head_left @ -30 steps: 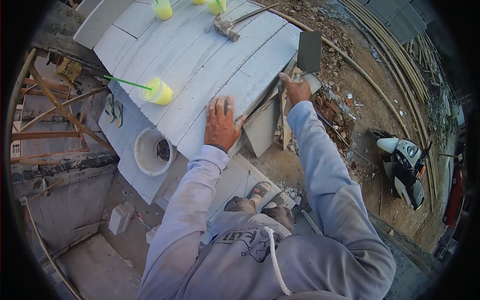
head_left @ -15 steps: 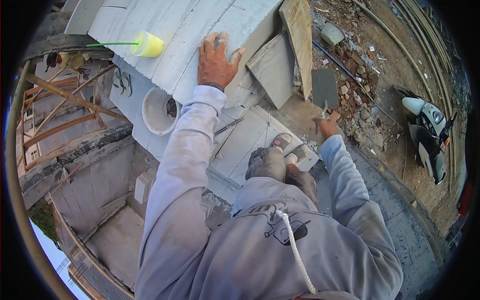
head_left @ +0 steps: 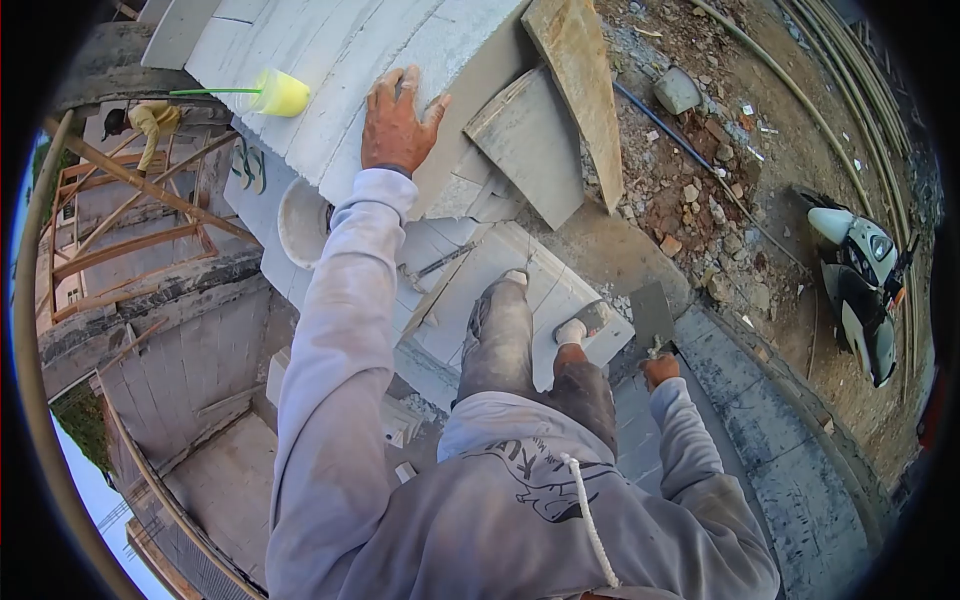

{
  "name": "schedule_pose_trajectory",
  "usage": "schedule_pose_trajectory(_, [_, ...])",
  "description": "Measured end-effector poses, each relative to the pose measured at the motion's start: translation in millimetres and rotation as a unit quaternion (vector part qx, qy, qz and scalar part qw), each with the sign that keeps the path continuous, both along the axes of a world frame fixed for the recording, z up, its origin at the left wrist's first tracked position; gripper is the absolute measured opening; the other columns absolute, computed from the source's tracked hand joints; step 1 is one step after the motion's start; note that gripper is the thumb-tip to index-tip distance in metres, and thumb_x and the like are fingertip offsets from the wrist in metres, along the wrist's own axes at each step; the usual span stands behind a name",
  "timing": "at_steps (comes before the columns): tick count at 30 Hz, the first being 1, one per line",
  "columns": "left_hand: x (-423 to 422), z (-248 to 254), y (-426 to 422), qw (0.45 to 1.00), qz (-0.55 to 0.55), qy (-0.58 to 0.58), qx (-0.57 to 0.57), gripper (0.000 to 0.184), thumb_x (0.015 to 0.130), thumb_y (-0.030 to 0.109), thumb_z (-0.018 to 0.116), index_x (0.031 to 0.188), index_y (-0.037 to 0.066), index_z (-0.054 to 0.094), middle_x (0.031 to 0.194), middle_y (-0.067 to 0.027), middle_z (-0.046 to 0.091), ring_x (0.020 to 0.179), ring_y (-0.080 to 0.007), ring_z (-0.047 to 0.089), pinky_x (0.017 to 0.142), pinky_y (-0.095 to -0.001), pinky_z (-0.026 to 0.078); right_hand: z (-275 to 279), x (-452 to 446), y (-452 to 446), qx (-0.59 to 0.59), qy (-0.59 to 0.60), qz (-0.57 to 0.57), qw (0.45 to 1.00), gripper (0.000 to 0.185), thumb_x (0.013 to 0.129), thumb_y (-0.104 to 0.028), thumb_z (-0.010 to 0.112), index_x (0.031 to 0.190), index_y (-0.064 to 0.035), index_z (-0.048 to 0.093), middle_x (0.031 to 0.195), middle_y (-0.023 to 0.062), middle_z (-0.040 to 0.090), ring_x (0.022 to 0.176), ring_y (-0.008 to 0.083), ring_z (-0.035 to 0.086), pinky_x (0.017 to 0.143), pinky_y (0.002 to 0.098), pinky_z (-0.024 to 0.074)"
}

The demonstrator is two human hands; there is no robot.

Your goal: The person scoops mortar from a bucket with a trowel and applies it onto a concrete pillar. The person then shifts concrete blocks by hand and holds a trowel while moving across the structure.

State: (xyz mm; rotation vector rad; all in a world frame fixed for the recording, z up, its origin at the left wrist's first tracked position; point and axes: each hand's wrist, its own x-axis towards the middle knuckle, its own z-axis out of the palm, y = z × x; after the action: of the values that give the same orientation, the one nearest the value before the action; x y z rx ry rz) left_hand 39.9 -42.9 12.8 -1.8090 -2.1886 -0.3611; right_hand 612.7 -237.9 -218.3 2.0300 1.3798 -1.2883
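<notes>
My left hand point(head_left: 400, 125) lies with its fingers spread on the top edge of the pale block stack point(head_left: 330, 70). Low on the right side, my right hand point(head_left: 660, 370) is wrapped round the handle of a flat grey trowel point(head_left: 652, 316), whose blade points away from me. To the left of my left hand stands a cup of yellow drink point(head_left: 283, 93) with a green straw. Stone slabs point(head_left: 530, 140) lean against the stack on its right. A white bucket point(head_left: 298, 225), partly behind my left sleeve, sits below the cup.
A hammer point(head_left: 440, 265) lies on lower blocks near my feet. Rubble point(head_left: 700, 200), a blue pipe and a parked motorbike point(head_left: 862, 285) are at right. Another person point(head_left: 153, 125) bends near wooden frames at upper left. A block wall edge point(head_left: 770, 400) runs along the lower right.
My right hand has moved down and towards my body with the trowel, away from the slabs. My left hand stays on the blocks. My legs have moved apart, and the view has shifted.
</notes>
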Motion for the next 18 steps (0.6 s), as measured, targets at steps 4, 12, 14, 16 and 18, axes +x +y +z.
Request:
schedule_pose_trajectory(4, [2.2,3.1,-1.6,1.000,-0.001,-0.008,0.006,0.057,0.082,0.038,0.063,0.126,0.005,0.047,0.124,-0.0156,0.043,0.115,-0.0333,0.042,0.097,-0.0410,0.038,61.0,-95.8,87.5,0.064,0.155,-0.088,0.982,0.031,0.070,-0.023,0.069,0.076,0.0066,0.064,0.072,0.0179,0.063,0.074,0.0294,0.061,0.065,0.0364,0.0463])
schedule_pose_trajectory(12, [4.4,11.4,-3.5,0.999,0.005,-0.052,0.012,0.060,0.079,0.037,0.066,0.123,0.001,0.047,0.123,-0.0158,0.044,0.117,-0.0334,0.040,0.101,-0.0421,0.035,240.3,-360.5,270.2,0.222,0.539,-0.236,0.777,0.033,0.080,-0.031,0.067,0.086,0.0017,0.061,0.075,0.0045,0.058,0.066,0.0120,0.051,0.061,0.0281,0.0411])
schedule_pose_trajectory(14, [2.9,15.4,-3.0,0.997,0.018,-0.071,0.021,0.061,0.078,0.037,0.067,0.122,0.001,0.047,0.123,-0.0161,0.045,0.118,-0.0337,0.040,0.102,-0.0424,0.034,257.9,-414.6,312.5,0.241,0.567,-0.238,0.751,0.036,0.080,-0.032,0.067,0.086,0.0029,0.061,0.075,0.0050,0.058,0.066,0.0127,0.051,0.062,0.0284,0.0417])
schedule_pose_trajectory(16, [-0.7,18.5,-2.5,0.994,0.014,-0.105,0.034,0.063,0.076,0.038,0.068,0.122,0.000,0.047,0.123,-0.0162,0.045,0.118,-0.0343,0.040,0.102,-0.0427,0.033,265.4,-458.6,351.3,0.286,0.521,-0.183,0.783,0.040,0.080,-0.034,0.066,0.086,0.0058,0.062,0.076,0.0070,0.060,0.067,0.0132,0.052,0.063,0.0279,0.0426])
schedule_pose_trajectory(18, [-4.0,18.9,-5.6,0.991,0.011,-0.127,0.050,0.065,0.075,0.039,0.069,0.122,-0.001,0.048,0.123,-0.0163,0.046,0.118,-0.0345,0.041,0.102,-0.0427,0.033,267.6,-488.3,377.8,0.297,0.446,-0.093,0.839,0.046,0.082,-0.038,0.062,0.089,0.0077,0.063,0.077,0.0124,0.063,0.071,0.0177,0.059,0.066,0.0298,0.0459])
